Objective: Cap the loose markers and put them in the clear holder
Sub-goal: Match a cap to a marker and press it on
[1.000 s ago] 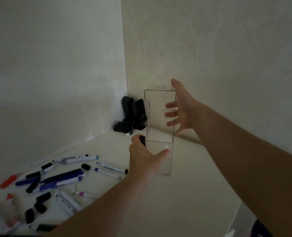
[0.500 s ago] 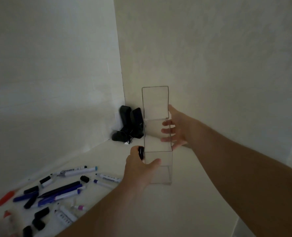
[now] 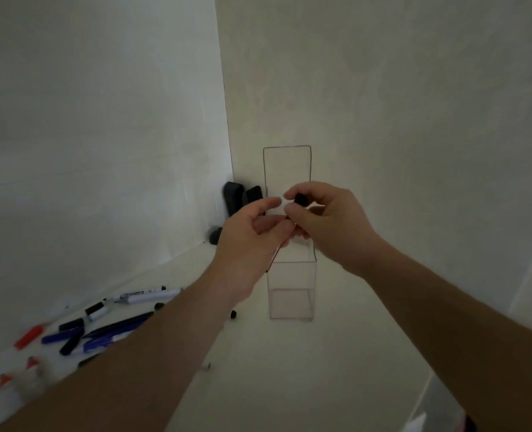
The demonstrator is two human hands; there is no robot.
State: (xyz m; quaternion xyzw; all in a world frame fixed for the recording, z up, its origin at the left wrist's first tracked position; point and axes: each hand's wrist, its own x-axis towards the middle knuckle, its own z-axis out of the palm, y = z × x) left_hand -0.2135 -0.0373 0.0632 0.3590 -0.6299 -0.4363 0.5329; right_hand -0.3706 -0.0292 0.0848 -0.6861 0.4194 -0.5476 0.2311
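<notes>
Both hands have left the holder (image 3: 291,285) since half a second ago and now meet in front of it, above its open top.

Head view: the right hand (image 3: 330,226) pinches a small black cap (image 3: 301,199) between thumb and forefinger, its other fingers curled beneath. The left hand (image 3: 252,241) is curled round a thin dark marker (image 3: 274,257), only a sliver of which shows slanting down from the palm; its forefinger points toward the cap, with the fingertips of the two hands almost touching. Whether cap and marker are already joined cannot be told.

The holder stands upright on the white table (image 3: 289,369), against the right wall (image 3: 383,88), its tall back panel rising behind the hands. Its lower box looks clear, with nothing seen inside.

Loose markers (image 3: 102,335) lie scattered at lower left, well apart from the holder: blue, black and white barrels, one white pen (image 3: 143,296) lying nearest the wall, and blurred orange ones (image 3: 28,336) by the edge. Two small black caps (image 3: 233,313) lie just left of the holder's foot. Black objects (image 3: 239,199) stand in the corner.
</notes>
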